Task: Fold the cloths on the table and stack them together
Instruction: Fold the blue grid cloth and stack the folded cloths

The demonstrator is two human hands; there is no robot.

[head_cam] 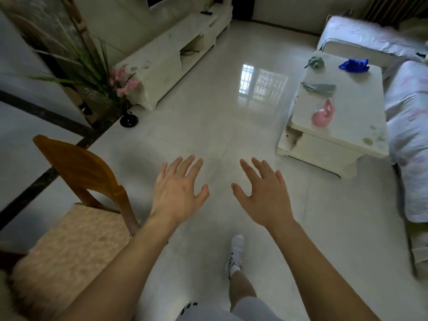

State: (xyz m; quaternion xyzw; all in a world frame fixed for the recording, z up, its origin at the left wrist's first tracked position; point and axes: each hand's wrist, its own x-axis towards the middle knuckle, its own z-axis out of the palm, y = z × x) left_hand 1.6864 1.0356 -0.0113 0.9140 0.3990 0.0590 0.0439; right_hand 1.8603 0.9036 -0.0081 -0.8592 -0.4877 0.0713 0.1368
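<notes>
Well apart: spread hands [178, 193], table cloths [354, 65].

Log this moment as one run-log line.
left hand open, empty | right hand open, empty | three cloths unfolded on table | folding not started

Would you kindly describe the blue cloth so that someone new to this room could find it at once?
Look to the low white coffee table on the right, beside the pale floral sofa. The crumpled bright blue cloth lies at the table's far end, near the sofa side. The two grey-green cloths and the glossy pink ornament near it are duller or hard; it alone is vivid blue.
</notes>
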